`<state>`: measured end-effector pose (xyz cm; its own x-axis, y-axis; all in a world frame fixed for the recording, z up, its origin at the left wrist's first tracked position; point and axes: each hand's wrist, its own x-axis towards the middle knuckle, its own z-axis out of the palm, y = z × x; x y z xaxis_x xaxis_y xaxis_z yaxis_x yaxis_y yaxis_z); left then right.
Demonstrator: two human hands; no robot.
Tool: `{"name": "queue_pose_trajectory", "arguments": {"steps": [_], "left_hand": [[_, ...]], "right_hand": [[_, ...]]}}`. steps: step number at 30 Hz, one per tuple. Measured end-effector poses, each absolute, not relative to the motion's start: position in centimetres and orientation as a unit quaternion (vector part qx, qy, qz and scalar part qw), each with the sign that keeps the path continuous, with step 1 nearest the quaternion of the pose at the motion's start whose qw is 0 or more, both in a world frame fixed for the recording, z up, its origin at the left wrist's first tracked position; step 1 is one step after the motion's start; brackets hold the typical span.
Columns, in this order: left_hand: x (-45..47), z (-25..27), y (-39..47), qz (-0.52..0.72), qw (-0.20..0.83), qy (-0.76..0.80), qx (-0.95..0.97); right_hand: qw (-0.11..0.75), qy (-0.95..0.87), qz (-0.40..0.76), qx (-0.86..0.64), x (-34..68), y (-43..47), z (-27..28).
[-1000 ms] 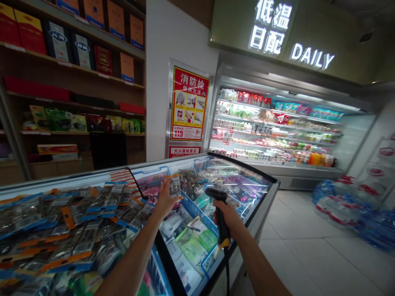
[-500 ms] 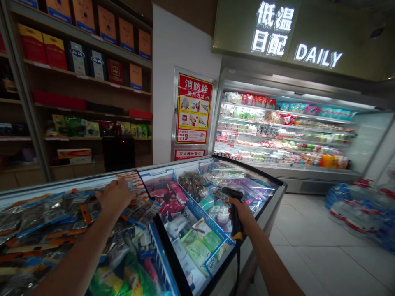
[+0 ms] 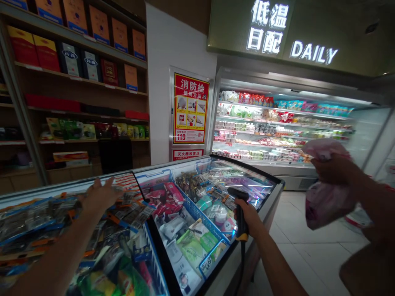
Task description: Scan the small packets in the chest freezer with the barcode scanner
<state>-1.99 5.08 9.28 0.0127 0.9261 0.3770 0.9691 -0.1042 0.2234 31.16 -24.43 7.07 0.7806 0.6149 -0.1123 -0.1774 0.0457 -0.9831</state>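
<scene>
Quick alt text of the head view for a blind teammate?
The right hand grips a black scanner at a display case; the left hand is over piled packets. At right, another person's hand holds a pinkish bag.

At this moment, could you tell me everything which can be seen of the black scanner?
The black scanner looks like hard plastic: a broad head, a handle below and a yellow patch near its base, from which a dark cable hangs. It is roughly upright, head uppermost, in the right hand's grip, which hides part of the handle. In view, the right edge of the display chest lies behind it. Whether it is on, I cannot tell.
</scene>
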Motion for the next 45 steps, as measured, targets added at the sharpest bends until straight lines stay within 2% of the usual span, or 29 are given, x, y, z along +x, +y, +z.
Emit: {"name": "queue_pose_trajectory", "arguments": {"steps": [5,8,14,20,24,28,30,35,40,45], "left_hand": [[6.0,10.4,0.5,-0.288,0.065,-0.570,-0.767],[12.8,9.1,-2.4,-0.298,0.020,-0.480,-0.825],[25.8,3.4,-7.9,-0.194,-0.116,-0.314,-0.922],[34.1,1.8,-8.9,-0.139,-0.134,-0.250,-0.949],[35.0,2.1,-8.1,-0.055,-0.127,-0.229,-0.964],[31.6,2.9,-7.2,-0.014,-0.127,-0.219,-0.967],[29.8,3.5,-6.1,-0.034,-0.140,-0.214,-0.966],[30.6,4.3,-0.1,-0.210,-0.123,-0.314,-0.918],[33.3,1.7,4.1,-0.136,-0.117,-0.328,-0.927],[29.7,0.4,3.4,-0.141,-0.125,-0.287,-0.939]], "right_hand": [[0.705,-0.146,0.275,-0.638,32.7,-25.3,6.9],[0.710,-0.137,0.268,-0.636,33.5,-25.9,6.5],[0.708,-0.122,0.263,-0.644,34.9,-27.3,5.6],[0.700,-0.109,0.268,-0.652,36.3,-28.0,5.5],[0.697,-0.117,0.287,-0.646,37.1,-27.5,5.4],[0.710,-0.113,0.306,-0.624,37.5,-26.7,5.2],[0.710,-0.123,0.315,-0.618,37.5,-26.1,5.1],[0.695,-0.148,0.334,-0.620,37.0,-24.6,5.2],[0.685,-0.165,0.339,-0.623,37.0,-23.8,4.7],[0.688,-0.169,0.341,-0.617,36.3,-23.7,4.6]]}}
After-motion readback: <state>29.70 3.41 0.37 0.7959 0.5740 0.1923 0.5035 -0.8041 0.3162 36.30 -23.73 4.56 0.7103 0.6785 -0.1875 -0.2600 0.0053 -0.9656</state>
